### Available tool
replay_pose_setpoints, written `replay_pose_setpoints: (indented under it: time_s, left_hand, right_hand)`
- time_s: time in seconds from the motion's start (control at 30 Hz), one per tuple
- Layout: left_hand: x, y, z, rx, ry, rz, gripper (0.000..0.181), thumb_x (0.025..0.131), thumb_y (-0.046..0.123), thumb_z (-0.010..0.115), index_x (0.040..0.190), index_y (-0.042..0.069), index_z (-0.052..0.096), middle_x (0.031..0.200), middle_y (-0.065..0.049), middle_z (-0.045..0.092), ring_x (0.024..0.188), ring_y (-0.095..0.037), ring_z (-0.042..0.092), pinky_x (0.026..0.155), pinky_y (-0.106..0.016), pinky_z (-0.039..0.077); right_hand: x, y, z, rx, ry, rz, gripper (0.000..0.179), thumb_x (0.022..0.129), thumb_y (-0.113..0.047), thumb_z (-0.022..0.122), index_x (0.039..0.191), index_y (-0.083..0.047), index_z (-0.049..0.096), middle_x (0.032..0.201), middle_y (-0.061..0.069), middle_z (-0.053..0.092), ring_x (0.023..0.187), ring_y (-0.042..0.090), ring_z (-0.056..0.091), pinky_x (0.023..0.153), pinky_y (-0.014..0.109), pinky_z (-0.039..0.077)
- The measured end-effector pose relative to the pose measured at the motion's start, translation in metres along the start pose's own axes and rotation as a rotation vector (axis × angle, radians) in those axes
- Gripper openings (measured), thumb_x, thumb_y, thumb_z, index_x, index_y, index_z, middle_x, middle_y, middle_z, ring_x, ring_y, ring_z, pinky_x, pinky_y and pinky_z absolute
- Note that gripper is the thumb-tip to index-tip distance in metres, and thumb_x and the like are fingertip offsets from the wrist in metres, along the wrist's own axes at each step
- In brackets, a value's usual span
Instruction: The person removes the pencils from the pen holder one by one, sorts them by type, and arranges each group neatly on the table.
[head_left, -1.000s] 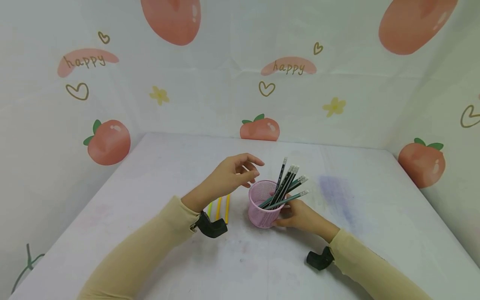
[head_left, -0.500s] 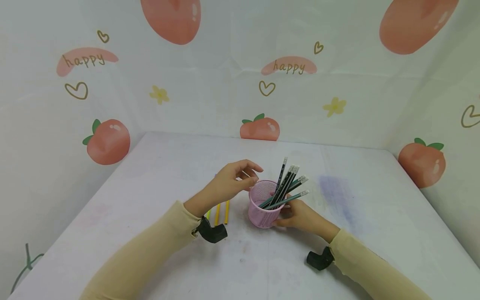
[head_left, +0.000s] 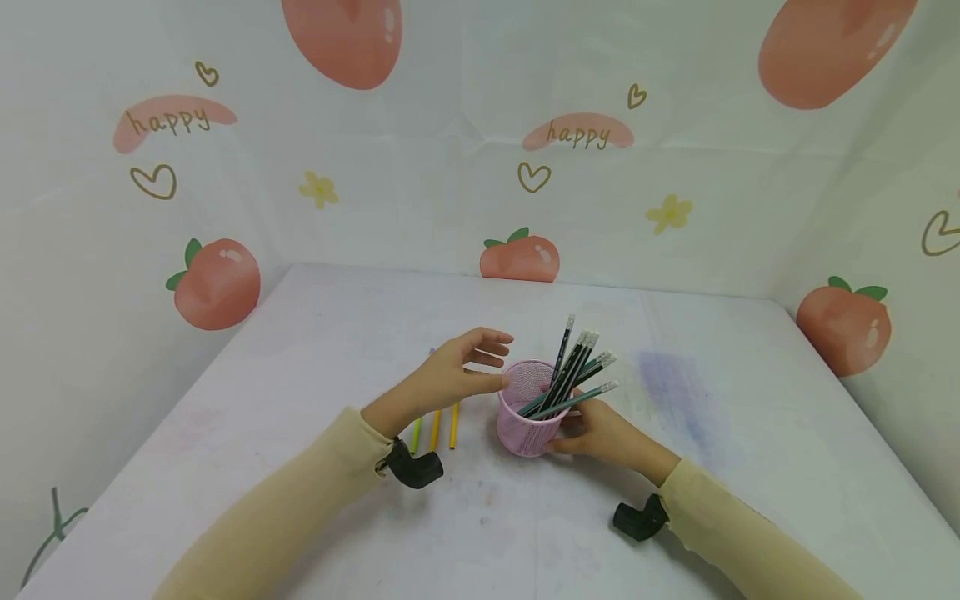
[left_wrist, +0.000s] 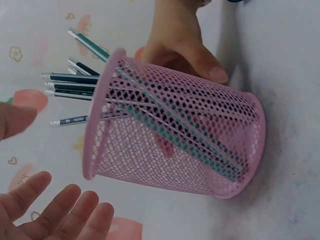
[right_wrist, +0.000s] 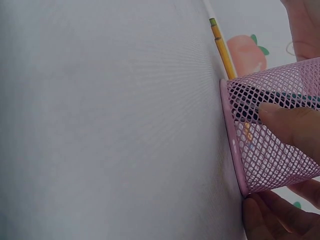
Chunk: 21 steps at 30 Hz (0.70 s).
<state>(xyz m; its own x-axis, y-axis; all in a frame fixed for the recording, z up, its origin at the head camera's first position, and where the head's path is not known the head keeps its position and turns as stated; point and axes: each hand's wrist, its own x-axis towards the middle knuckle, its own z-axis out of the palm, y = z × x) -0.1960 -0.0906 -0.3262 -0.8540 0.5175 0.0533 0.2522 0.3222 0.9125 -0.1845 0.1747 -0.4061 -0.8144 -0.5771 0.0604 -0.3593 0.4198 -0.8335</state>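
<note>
A pink mesh pencil cup (head_left: 523, 435) stands upright on the table, holding several black and green pencils (head_left: 573, 367) that lean to the right, their white eraser ends up. My right hand (head_left: 606, 435) grips the cup from its right side, thumb against the mesh in the right wrist view. At the cup's left rim is my left hand (head_left: 456, 371), holding nothing, with its fingers loosely extended and parted from the thumb. In the left wrist view, the left fingers (left_wrist: 70, 210) are just off the rim of the cup.
Left of the cup, a green pencil (head_left: 416, 435) and two yellow-orange pencils (head_left: 453, 427) lie on the white tabletop (head_left: 480, 533), partly hidden by the left forearm. Behind hangs a white cloth (head_left: 435, 167) printed with peaches. Black wrist cameras (head_left: 641, 518) stick out below both sleeves.
My left hand has sunk slightly toward the cup's left rim and drawn a little left, its thumb and fingers spreading apart. The right hand and the cup have stayed in place.
</note>
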Motion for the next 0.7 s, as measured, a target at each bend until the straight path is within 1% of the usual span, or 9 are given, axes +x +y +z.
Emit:
replay_pose_setpoints:
  time_s: [0.13,0.27,0.43,0.53,0.7]
  left_hand:
    - [-0.002,-0.005,0.001,-0.039,-0.052,-0.022,0.064,0.084,0.016,0.074,0.14,0.012,0.044,0.14,-0.011,0.049,0.129,-0.031,0.048,0.106,-0.042,0.046]
    - [-0.003,-0.01,0.004,-0.051,-0.088,-0.047,0.071,0.081,0.018,0.076,0.143,0.015,0.04,0.144,-0.009,0.045,0.133,-0.027,0.045,0.109,-0.044,0.043]
    - [-0.006,-0.018,0.009,-0.077,-0.128,-0.049,0.077,0.081,0.015,0.075,0.146,0.012,0.035,0.146,-0.009,0.043,0.134,-0.026,0.043,0.109,-0.048,0.042]
    - [-0.006,-0.023,0.013,-0.085,-0.143,-0.054,0.077,0.081,0.012,0.075,0.146,0.01,0.034,0.145,-0.009,0.044,0.134,-0.028,0.043,0.109,-0.049,0.041]
    - [-0.006,-0.028,0.021,-0.06,-0.143,-0.104,0.079,0.079,0.013,0.078,0.145,0.009,0.035,0.143,-0.008,0.045,0.132,-0.027,0.044,0.108,-0.046,0.043]
  right_hand:
    - [0.0,0.0,0.0,0.004,-0.003,0.001,0.069,0.078,-0.013,0.08,0.134,0.006,0.044,0.132,0.025,0.055,0.113,0.042,0.061,0.097,0.047,0.052]
    - [0.0,0.0,0.0,-0.006,0.0,-0.01,0.07,0.078,-0.013,0.081,0.135,0.006,0.044,0.133,0.025,0.055,0.113,0.041,0.061,0.097,0.047,0.051]
    - [0.0,0.0,0.0,-0.009,0.0,-0.017,0.066,0.078,-0.013,0.08,0.132,0.005,0.045,0.131,0.024,0.056,0.113,0.04,0.061,0.097,0.046,0.051]
    - [0.001,-0.001,0.0,-0.012,0.0,-0.017,0.068,0.078,-0.013,0.08,0.133,0.005,0.045,0.132,0.024,0.055,0.114,0.041,0.061,0.098,0.047,0.051]
    - [0.0,-0.001,0.0,-0.017,-0.005,-0.003,0.066,0.078,-0.013,0.081,0.131,0.005,0.046,0.131,0.024,0.056,0.114,0.041,0.061,0.098,0.047,0.051]
